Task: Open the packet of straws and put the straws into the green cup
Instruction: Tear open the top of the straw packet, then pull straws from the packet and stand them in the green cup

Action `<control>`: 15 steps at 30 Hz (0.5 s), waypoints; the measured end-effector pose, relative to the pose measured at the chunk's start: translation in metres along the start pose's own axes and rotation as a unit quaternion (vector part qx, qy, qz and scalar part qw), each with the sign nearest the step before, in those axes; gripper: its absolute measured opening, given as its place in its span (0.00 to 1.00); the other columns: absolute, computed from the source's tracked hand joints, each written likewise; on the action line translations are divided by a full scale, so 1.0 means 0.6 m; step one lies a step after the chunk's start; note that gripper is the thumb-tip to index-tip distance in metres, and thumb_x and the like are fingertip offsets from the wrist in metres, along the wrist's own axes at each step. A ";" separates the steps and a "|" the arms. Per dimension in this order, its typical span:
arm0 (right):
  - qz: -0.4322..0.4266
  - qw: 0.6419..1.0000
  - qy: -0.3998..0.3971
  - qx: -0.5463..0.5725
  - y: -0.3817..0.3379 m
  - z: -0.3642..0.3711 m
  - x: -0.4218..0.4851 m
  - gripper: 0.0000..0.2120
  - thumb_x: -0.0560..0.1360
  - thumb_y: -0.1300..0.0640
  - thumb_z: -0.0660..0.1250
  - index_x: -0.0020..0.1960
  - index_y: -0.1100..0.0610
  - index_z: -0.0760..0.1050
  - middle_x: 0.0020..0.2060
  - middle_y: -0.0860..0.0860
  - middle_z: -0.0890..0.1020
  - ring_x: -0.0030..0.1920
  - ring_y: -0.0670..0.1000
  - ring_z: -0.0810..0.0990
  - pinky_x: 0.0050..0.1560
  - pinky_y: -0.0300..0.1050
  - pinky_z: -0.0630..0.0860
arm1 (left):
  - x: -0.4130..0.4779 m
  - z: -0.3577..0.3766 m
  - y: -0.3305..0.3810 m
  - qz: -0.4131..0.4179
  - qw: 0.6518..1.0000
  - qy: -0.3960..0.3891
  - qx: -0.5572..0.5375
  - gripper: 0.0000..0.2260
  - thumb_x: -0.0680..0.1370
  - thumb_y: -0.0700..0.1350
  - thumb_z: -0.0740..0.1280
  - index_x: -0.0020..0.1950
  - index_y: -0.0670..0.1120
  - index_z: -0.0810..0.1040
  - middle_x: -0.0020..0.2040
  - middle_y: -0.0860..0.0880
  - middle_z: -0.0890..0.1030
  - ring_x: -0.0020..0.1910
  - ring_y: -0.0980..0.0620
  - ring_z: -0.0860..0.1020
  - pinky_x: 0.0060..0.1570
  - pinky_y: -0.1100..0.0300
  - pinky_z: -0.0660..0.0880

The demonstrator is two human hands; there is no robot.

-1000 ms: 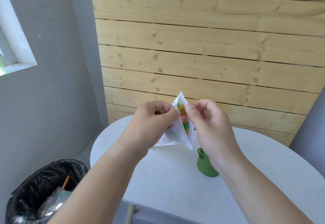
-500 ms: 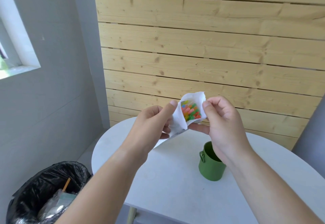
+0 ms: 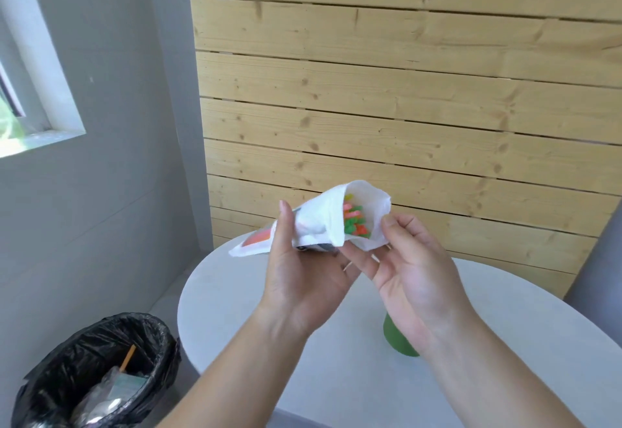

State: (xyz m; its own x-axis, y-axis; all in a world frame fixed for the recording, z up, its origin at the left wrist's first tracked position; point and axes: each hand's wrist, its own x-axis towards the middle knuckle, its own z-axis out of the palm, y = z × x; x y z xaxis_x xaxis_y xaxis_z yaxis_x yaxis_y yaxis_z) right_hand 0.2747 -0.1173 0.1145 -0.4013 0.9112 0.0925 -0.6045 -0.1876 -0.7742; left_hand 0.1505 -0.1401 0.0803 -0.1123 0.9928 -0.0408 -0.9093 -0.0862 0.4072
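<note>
I hold a white packet of straws [image 3: 316, 222] in the air above the round white table [image 3: 505, 360]. Its mouth is open toward me, and several green, orange and yellow straw ends [image 3: 356, 220] show inside. My left hand [image 3: 303, 276] grips the packet's body from below, thumb up along its side. My right hand [image 3: 414, 266] is palm-up at the packet's open end, thumb against the lip and fingers beneath it. The green cup [image 3: 395, 338] stands on the table under my right wrist, mostly hidden by it.
A bin lined with a black bag [image 3: 97, 373] holding some rubbish stands on the floor to the table's left. A wooden plank wall [image 3: 404, 91] is behind the table, a grey wall with a window [image 3: 30, 91] at left.
The packet's mouth has been pulled open and turned toward me. My left hand shifted under the packet's body, my right palm turned upward, and my right wrist now covers most of the cup.
</note>
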 end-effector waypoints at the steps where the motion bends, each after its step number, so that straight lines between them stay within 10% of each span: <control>1: 0.015 1.000 0.004 0.010 0.008 -0.001 -0.002 0.10 0.82 0.64 0.60 0.43 0.62 0.73 0.43 0.59 0.84 0.44 0.55 0.87 0.42 0.48 0.83 | 0.004 0.001 0.000 0.028 0.999 0.016 -0.017 0.41 0.78 0.69 0.64 0.76 0.37 0.74 0.70 0.35 0.81 0.71 0.35 0.79 0.72 0.41 0.73; 15: 0.166 0.975 0.123 0.087 0.045 -0.039 0.025 0.24 0.84 0.46 0.55 0.65 0.65 0.74 0.54 0.65 0.85 0.55 0.65 0.85 0.61 0.61 0.78 | 0.043 0.013 0.036 0.255 0.916 0.036 0.307 0.14 0.81 0.42 0.73 0.63 0.39 0.76 0.50 0.43 0.80 0.49 0.44 0.84 0.52 0.48 0.84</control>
State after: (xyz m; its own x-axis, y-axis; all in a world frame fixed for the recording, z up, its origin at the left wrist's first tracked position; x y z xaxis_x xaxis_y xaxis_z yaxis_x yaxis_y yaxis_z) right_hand 0.2685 -0.1000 0.0802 -0.4308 0.8457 -0.3150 -0.5850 -0.5275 -0.6161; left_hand 0.1313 -0.1154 0.0953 -0.5068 0.8261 0.2463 -0.3358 -0.4523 0.8262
